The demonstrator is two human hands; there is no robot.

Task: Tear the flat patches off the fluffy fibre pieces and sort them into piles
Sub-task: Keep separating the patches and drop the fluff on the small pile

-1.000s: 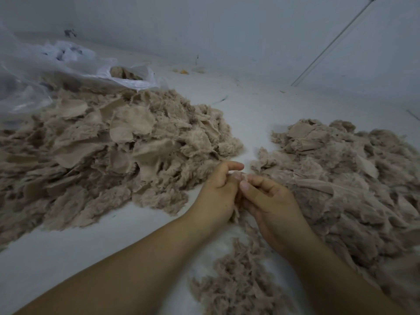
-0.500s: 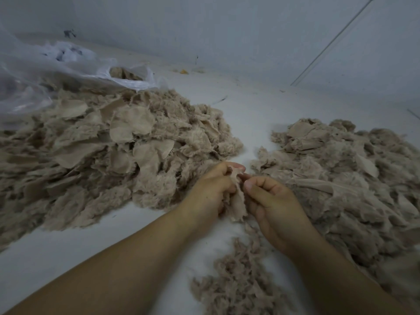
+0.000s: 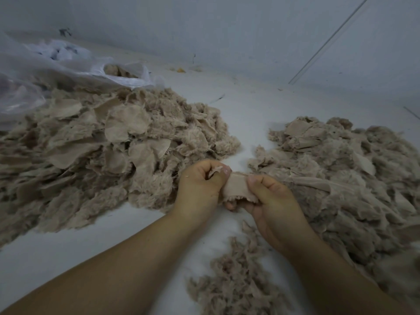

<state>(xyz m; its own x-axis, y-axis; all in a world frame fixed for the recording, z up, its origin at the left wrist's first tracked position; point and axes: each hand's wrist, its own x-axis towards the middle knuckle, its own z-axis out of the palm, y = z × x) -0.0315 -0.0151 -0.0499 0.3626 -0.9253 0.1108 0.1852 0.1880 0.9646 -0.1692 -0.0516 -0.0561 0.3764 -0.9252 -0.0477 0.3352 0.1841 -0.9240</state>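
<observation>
Head view: both hands meet at centre over the white worktop (image 3: 238, 114). Left hand (image 3: 200, 185) is clenched on a fluffy tuft at the piece's upper edge, thumb and forefinger pinching it. Right hand (image 3: 270, 196) grips the flat patch (image 3: 235, 186), thumb on top, fingers curled under. Patch is stretched between the two hands, smooth face up, with a fringe of fibre showing along its lower edge, so it looks part-peeled, not yet free.

Big pile left (image 3: 102, 142) mixes flat patches and fluff, touching a clear plastic bag (image 3: 68, 64) behind it. Right pile (image 3: 341, 173) sits just beside the right hand, also mixed by the look of it. Small loose fluff pile (image 3: 234, 283) lies near the bottom between the forearms. Which pile takes which sort cannot be told for sure.

Doing this step well, my judgement: keep both pinches close to the seam line where patch meets fluff, pull apart low and steady, not a jerk, so the patch comes off whole instead of ripping. Re-grip nearer the tear as it opens. Fibre is weak and sheds; a far grip likely just pulls out a tuft. Once free, drop each part on its own pile without scattering.
</observation>
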